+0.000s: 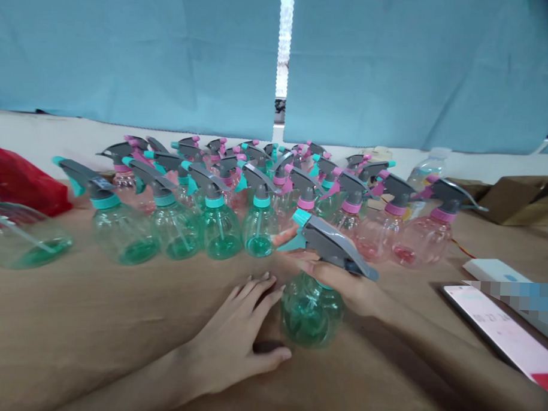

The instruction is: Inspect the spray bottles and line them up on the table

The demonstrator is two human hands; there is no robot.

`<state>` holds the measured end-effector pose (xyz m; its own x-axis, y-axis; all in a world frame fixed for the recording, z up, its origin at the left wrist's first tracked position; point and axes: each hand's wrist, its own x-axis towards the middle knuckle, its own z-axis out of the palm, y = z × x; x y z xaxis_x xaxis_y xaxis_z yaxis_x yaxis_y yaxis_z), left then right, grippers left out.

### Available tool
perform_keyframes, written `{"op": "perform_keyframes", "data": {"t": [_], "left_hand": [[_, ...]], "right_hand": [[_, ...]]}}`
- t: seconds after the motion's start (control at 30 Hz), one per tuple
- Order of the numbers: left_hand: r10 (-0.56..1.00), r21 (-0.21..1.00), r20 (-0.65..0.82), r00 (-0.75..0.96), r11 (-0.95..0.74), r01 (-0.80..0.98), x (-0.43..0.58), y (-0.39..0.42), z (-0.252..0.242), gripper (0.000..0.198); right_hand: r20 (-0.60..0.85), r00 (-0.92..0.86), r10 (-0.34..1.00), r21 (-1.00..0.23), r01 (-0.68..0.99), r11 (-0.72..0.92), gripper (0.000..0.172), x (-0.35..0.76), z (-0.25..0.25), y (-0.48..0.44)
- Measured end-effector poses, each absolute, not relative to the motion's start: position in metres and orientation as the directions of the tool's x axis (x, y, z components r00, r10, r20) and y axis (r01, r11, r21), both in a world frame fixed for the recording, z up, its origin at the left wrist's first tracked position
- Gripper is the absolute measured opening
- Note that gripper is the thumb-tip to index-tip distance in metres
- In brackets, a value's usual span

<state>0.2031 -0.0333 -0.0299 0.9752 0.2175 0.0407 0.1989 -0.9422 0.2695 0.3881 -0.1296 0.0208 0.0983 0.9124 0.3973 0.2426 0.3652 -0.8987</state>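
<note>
Nearest the lens, the left hand (240, 333) lies open and palm down on the brown tabletop (94, 319). Its fingers are spread toward a green spray bottle (312, 315) just to its right. Whether fingertips or thumb actually touch the bottle's side, I cannot tell. The right hand (349, 289) comes in from the other side and is closed around the bottle's neck, under the grey trigger head (335, 246), so this is the hand that has it.

The bottle seems to stand upright on the tabletop between the two hands, a little closer to the person than the rest. Its round body is clear green plastic with nothing visible inside. The trigger head's long axis runs across the view, with the teal nozzle pointing away and left and the lever trailing right over the right hand.

Behind it stands a crowd of similar bottles, the green ones (219, 227) on the left and the pink ones (381, 233) on the right. One more green bottle (25, 239) lies on its side at the far left, near a red bag (18, 178). A phone (503, 330) and a white box (496, 270) lie to the right, with cardboard (521, 199) beyond them. A blue curtain (126, 50) hangs at the back.
</note>
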Motion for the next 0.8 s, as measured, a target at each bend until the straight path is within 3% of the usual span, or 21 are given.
{"op": "perform_keyframes", "data": {"t": [0.2, 0.8], "left_hand": [[0.201, 0.247, 0.055, 0.978, -0.952, 0.182, 0.2022, -0.0324, -0.0325, 0.059], [0.194, 0.242, 0.080, 0.978, -0.955, 0.169, 0.2034, -0.0338, -0.0319, 0.058]], "right_hand": [[0.375, 0.070, 0.924, -0.925, 0.092, 0.369, 0.024, 0.3888, 0.0183, -0.1269], [0.383, 0.108, 0.917, -0.920, 0.138, 0.368, 0.026, 0.3876, 0.0165, -0.1273]]}}
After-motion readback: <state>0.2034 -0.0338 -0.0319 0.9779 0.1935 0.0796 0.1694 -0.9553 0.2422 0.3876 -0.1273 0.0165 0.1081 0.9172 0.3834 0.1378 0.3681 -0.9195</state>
